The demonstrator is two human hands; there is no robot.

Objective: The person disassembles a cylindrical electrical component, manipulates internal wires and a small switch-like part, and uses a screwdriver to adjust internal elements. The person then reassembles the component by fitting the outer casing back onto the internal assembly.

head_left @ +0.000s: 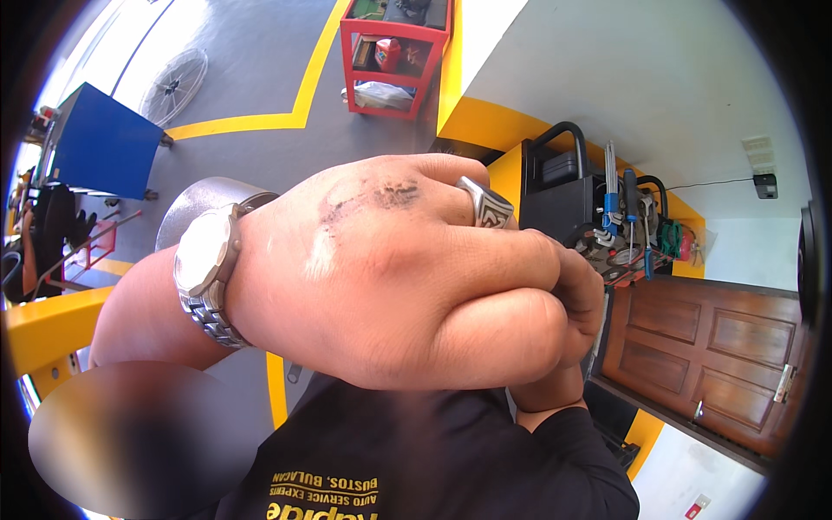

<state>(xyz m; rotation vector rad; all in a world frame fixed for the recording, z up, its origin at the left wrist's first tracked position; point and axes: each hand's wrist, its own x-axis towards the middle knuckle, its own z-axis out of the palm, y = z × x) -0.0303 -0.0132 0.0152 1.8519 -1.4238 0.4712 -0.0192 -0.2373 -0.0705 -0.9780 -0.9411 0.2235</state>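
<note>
My left hand (407, 269) fills the middle of the head view, close up with its back facing me. Its fingers are curled in, and whatever they close on, if anything, is hidden beneath. A silver watch (206, 260) circles the wrist, a chunky ring (485, 204) sits on one finger, and dark smudges mark the skin. Behind the left hand, my right wrist (555, 388) comes out of a black sleeve. The right hand is almost wholly covered, so its fingers cannot be made out. A rounded silver metal thing (204, 204) shows just beyond the watch.
Farther off stand a blue cabinet (108, 143) and a red shelf cart (394, 65). To the right, a black tool trolley (563, 204) carries screwdrivers (633, 199) and hex keys (610, 204). Beyond it is a brown wooden door (693, 347). A yellow bar (52, 325) lies at the left.
</note>
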